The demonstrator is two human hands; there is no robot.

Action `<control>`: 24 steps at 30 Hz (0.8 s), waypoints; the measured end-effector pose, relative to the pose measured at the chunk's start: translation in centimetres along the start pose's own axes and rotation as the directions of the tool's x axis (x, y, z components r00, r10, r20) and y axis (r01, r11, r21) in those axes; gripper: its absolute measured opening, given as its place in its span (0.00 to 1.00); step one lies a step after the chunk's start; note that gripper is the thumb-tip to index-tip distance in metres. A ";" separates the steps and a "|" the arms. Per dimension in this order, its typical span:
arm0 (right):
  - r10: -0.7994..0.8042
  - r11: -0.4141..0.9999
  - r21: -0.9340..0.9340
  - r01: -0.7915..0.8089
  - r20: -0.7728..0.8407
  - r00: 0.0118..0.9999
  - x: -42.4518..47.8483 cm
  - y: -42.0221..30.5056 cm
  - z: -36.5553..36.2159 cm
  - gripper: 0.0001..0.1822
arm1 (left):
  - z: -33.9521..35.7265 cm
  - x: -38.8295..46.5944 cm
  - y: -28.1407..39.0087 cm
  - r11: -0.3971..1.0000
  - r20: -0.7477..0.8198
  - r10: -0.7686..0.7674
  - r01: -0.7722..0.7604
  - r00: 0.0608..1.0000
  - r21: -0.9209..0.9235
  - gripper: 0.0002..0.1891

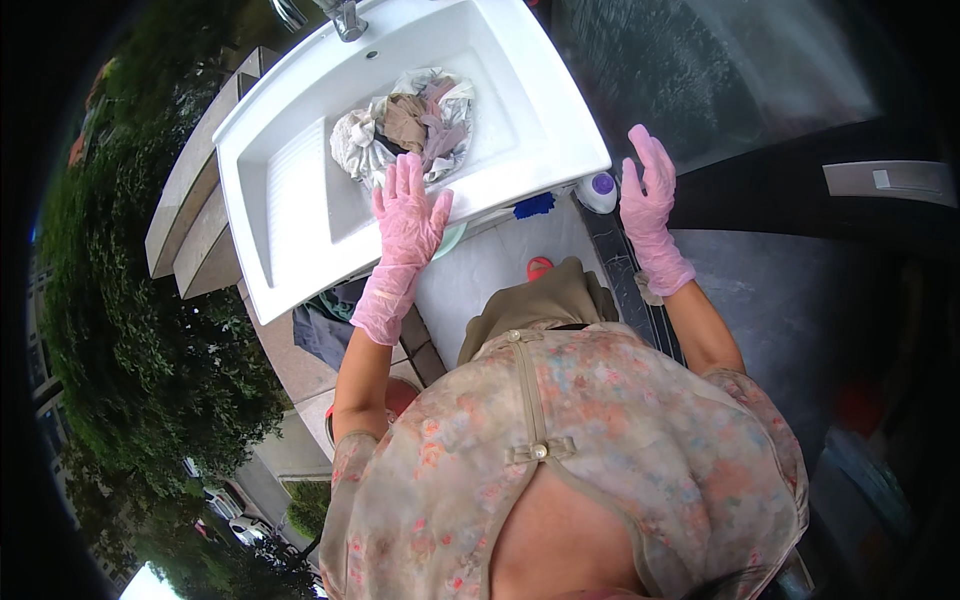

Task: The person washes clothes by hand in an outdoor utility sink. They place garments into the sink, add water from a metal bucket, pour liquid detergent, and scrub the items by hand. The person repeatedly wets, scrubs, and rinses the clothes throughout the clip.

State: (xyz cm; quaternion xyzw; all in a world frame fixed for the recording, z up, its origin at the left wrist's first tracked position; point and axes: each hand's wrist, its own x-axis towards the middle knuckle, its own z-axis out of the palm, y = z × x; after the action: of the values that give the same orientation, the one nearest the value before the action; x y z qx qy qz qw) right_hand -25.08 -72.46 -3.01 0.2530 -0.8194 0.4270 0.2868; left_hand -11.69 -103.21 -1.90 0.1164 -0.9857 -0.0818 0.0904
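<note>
My left hand [409, 217], in a pink disposable glove, is over the near rim of a white laundry sink [480, 196], palm down with the fingers apart. Its fingertips are at the near edge of a bundle of wet clothes [405, 120] in the basin, with beige, mauve, white and black fabric; I cannot tell if they touch. In a matching glove, my right hand [649, 195] is raised just right of the sink, fingers apart and holding nothing. Beside it stands a white bottle with a purple cap [598, 192]. A chrome faucet [348, 21] rises at the far rim.
A ribbed washboard slope [296, 202] forms the sink's left part. Below the near rim are a blue fluffy item [534, 205], a pale green basin [450, 241] and dark cloth [322, 330]. A dark glass panel [720, 82] stands at the right, a stone ledge [199, 195] at the left.
</note>
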 end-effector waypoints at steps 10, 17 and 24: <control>0.629 0.770 -0.021 -0.637 0.187 0.754 -10.8 6.7 -1.0 0.17 | 5.0 5.8 17.1 0.890 -0.018 0.441 -0.440 0.897 -0.123 0.35; 0.805 0.577 -0.238 -0.782 0.331 0.493 -17.4 10.2 -2.7 0.18 | 3.5 1.8 5.5 0.890 0.114 0.456 -0.454 0.883 -0.039 0.39; 0.853 0.474 -0.336 -0.814 0.405 0.329 -32.4 17.0 -3.6 0.13 | -1.6 -0.9 -9.1 0.935 0.318 0.348 -0.301 0.882 -0.189 0.36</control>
State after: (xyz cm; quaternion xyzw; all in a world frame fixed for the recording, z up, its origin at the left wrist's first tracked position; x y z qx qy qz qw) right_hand -12.50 -55.27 -32.95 -0.1078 -0.8899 0.3965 -0.1982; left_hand -8.55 -111.97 -2.15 -0.0731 -0.9838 -0.1504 -0.0642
